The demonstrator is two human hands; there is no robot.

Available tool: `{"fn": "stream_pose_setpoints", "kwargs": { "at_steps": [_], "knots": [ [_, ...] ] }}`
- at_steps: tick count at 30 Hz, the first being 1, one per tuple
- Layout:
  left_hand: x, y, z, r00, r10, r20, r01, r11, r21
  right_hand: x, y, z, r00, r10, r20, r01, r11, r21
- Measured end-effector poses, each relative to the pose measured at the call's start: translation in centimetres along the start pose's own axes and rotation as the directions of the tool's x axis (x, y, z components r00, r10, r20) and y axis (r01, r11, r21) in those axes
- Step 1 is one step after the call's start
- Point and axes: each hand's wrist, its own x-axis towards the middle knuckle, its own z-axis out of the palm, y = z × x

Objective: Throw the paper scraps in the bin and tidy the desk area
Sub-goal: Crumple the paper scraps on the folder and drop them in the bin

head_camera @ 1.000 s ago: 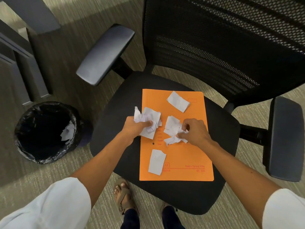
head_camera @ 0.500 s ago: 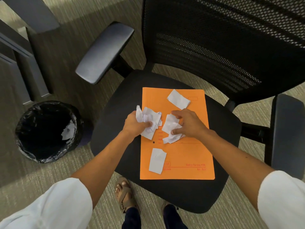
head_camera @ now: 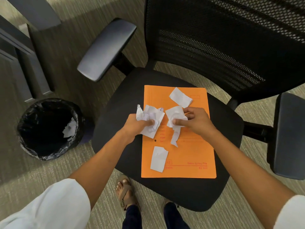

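An orange file folder (head_camera: 189, 156) lies on the black seat of an office chair (head_camera: 115, 113). My left hand (head_camera: 135, 124) grips a bunch of crumpled white paper scraps (head_camera: 151, 117) above the folder's left edge. My right hand (head_camera: 196, 121) pinches another crumpled scrap (head_camera: 175, 117), lifted off the folder with a strip hanging down. One flat scrap (head_camera: 180, 97) lies near the folder's top, another flat scrap (head_camera: 158, 159) near its bottom left. A round bin (head_camera: 49, 129) with a black liner stands on the floor to the left, a white scrap inside it.
The chair's left armrest (head_camera: 107, 48) juts out between seat and bin; the right armrest (head_camera: 288, 134) is at the far right. The mesh backrest (head_camera: 222, 38) rises behind the folder. Dark furniture (head_camera: 21, 63) stands at the upper left on carpet. My sandalled foot (head_camera: 125, 190) is under the seat's front.
My right hand has gathered the middle scraps and lifted them off the folder, moving up and slightly right. My left hand keeps its bunch in about the same place.
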Motion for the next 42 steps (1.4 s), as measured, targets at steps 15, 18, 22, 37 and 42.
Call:
{"fn": "stream_pose_setpoints", "kwargs": {
  "at_steps": [15, 18, 22, 37, 42],
  "knots": [
    [-1.8, 0.5, 0.8, 0.961, 0.102, 0.257, -0.068, 0.988, -0.138, 0.1, -2.5, 2.9, 0.996, -0.075, 0.038, 0.080, 0.983, -0.164],
    [-1.7, 0.2, 1.2, 0.976, 0.126, 0.177, -0.111, 0.989, -0.096, 0.2, -2.3, 3.5, 0.995, -0.092, 0.042, 0.099, 0.967, -0.234],
    [-1.6, 0.2, 0.8, 0.988, 0.108, 0.112, -0.087, 0.981, -0.175, 0.6, -2.8, 2.9, 0.998, -0.045, 0.044, 0.053, 0.979, -0.195],
    [-0.8, 0.8, 0.4, 0.998, -0.039, 0.047, 0.050, 0.959, -0.280, 5.8, -0.3, 0.3, 0.927, -0.171, -0.333, -0.044, 0.833, -0.552],
    [-0.6, 1.2, 0.7, 0.999, -0.047, 0.026, 0.052, 0.956, -0.290, 5.7, 0.4, 1.3, 0.906, -0.226, -0.358, 0.014, 0.861, -0.509]
  ]
}}
